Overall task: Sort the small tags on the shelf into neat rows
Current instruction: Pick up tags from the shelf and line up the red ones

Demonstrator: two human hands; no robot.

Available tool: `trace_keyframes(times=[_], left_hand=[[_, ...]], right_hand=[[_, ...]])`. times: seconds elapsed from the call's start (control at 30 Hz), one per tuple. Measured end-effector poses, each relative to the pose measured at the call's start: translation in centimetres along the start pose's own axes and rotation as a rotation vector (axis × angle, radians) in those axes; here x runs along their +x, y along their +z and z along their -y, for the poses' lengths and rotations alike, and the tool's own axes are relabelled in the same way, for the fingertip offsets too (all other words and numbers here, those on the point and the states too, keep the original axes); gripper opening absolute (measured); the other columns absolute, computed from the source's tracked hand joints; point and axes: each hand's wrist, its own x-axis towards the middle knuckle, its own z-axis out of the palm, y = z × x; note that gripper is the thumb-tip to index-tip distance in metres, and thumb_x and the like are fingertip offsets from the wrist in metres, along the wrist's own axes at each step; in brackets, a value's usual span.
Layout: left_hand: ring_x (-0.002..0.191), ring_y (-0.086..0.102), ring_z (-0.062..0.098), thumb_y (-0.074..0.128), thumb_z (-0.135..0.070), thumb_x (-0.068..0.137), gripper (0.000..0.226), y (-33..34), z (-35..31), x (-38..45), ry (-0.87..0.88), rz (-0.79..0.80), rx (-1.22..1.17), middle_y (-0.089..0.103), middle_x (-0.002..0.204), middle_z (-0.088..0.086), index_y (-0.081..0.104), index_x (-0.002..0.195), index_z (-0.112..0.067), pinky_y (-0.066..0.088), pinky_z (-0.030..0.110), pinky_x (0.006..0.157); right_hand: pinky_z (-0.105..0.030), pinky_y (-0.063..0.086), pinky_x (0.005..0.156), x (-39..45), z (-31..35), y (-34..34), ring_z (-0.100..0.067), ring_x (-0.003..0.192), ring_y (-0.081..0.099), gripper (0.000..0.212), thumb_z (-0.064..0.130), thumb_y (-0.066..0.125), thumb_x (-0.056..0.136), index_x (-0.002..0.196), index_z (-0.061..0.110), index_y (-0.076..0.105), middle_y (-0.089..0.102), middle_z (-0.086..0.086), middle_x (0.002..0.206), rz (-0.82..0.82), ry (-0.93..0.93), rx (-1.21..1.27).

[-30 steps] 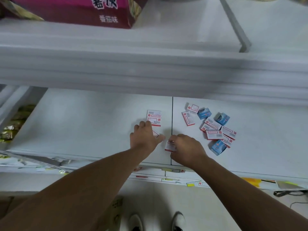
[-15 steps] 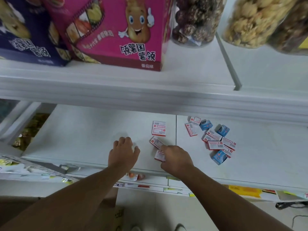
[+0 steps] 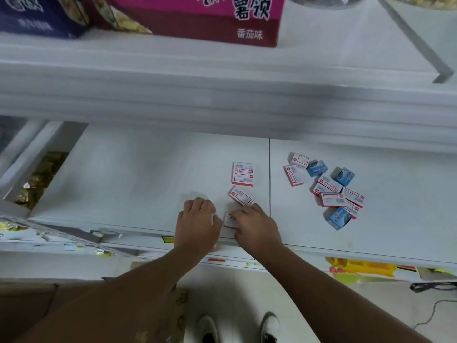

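The white shelf point(image 3: 138, 174) is smooth and flat, split by a thin dark seam, with a pink snack carton point(image 3: 197, 18) on the shelf above. Both hands lie knuckles-up near the front edge. The left hand point(image 3: 197, 225) is loosely curled, fingers bent onto the bare shelf, gripping nothing that shows. The right hand point(image 3: 256, 226) has its fingers bent over a red-and-white tag point(image 3: 229, 220), pressing it flat; whether it pinches it I cannot tell. Beyond it lie one tilted tag point(image 3: 240, 196) and two squared tags point(image 3: 243, 174), edges touching. Right of the seam sits a loose heap point(image 3: 329, 189): about seven red-and-white cards and three blue ones, all small rectangles.
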Motion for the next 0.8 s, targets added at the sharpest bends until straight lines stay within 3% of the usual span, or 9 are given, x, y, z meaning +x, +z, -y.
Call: trace_keyframes(times=[0.13,0.2,0.3,0.43,0.5,0.57,0.63,0.67,0.8], left_hand=[[0.107,0.052,0.013,0.062,-0.03,0.099,0.016,0.3,-0.3,-1.2,0.007,0.04,-0.091,0.064,0.118,-0.005,0.065,0.113,-0.023,0.05,0.029,0.093],[0.113,0.053,0.011,0.061,-0.028,0.102,0.022,-0.1,-0.9,-1.7,-0.088,0.078,-0.249,0.061,0.127,-0.008,0.063,0.123,-0.024,0.048,0.026,0.097],[0.118,0.06,0.014,0.058,-0.024,0.107,0.029,-0.6,-2.3,-2.7,-0.334,0.109,-0.623,0.061,0.136,-0.007,0.06,0.136,-0.025,0.049,0.021,0.097],[0.124,0.063,0.019,0.047,-0.033,0.113,0.024,-0.4,-3.6,-3.5,-0.489,0.114,-0.888,0.066,0.13,-0.008,0.061,0.131,-0.027,0.051,0.021,0.101],[0.124,0.065,0.017,0.042,-0.041,0.114,0.027,-0.3,-4.4,-3.4,-0.548,0.126,-1.05,0.068,0.129,-0.012,0.062,0.128,-0.031,0.056,0.022,0.098],[0.129,0.062,0.014,0.041,-0.051,0.113,0.034,0.3,-5.0,-3.2,-0.606,0.144,-1.14,0.065,0.137,-0.017,0.061,0.137,-0.037,0.055,0.033,0.106],[0.137,0.055,0.014,0.04,-0.06,0.11,0.045,0.8,-5.3,-3.4,-0.629,0.159,-1.165,0.059,0.146,-0.021,0.055,0.148,-0.04,0.045,0.048,0.117],[0.141,0.053,0.014,0.039,-0.063,0.109,0.049,1.1,-5.5,-3.4,-0.626,0.163,-1.162,0.057,0.149,-0.023,0.052,0.151,-0.042,0.041,0.051,0.12],[0.143,0.04,0.003,0.032,-0.058,0.111,0.056,0.6,-6.3,-2.8,-0.552,0.17,-1.11,0.044,0.159,-0.022,0.038,0.162,-0.036,0.031,0.031,0.118]], right_hand=[[-0.038,0.062,0.084,-1.2,-0.4,0.6,-0.022,0.124,0.057,0.036,0.033,0.062,0.095,0.129,0.022,0.066,0.064,0.002,0.137,-0.099,0.057,0.063],[-0.034,0.061,0.088,-2.1,-0.4,0.5,-0.019,0.117,0.06,0.035,0.04,0.056,0.1,0.129,0.023,0.066,0.065,0.004,0.135,-0.16,0.15,0.177],[-0.023,0.055,0.098,-3.8,-0.1,-0.1,-0.009,0.114,0.064,0.029,0.043,0.054,0.106,0.132,0.034,0.062,0.064,0.013,0.133,-0.168,0.402,0.675],[-0.005,0.051,0.081,-5.6,1.5,-0.7,0.007,0.106,0.062,0.022,0.027,0.052,0.11,0.127,0.039,0.055,0.063,0.026,0.123,-0.238,0.54,1.194],[-0.007,0.052,0.083,-5.7,2.2,-0.5,0.004,0.112,0.063,0.025,0.023,0.045,0.112,0.132,0.037,0.054,0.062,0.022,0.126,-0.25,0.545,1.339],[-0.018,0.052,0.101,-5.3,2.9,0.3,0.003,0.124,0.059,0.032,0.025,0.039,0.114,0.143,0.034,0.049,0.06,0.014,0.14,-0.247,0.568,1.417],[-0.031,0.037,0.122,-4.8,3.7,1.1,-0.004,0.142,0.046,0.042,0.029,0.036,0.115,0.157,0.03,0.039,0.048,0.012,0.157,-0.244,0.596,1.427],[-0.031,0.029,0.125,-4.5,4.1,1.3,-0.006,0.148,0.039,0.046,0.031,0.035,0.115,0.16,0.031,0.035,0.042,0.014,0.161,-0.247,0.61,1.428],[-0.032,0.024,0.125,-3.0,4.6,1.4,-0.003,0.147,0.035,0.048,0.037,0.032,0.115,0.163,0.035,0.029,0.038,0.018,0.162,-0.275,0.625,1.489]])
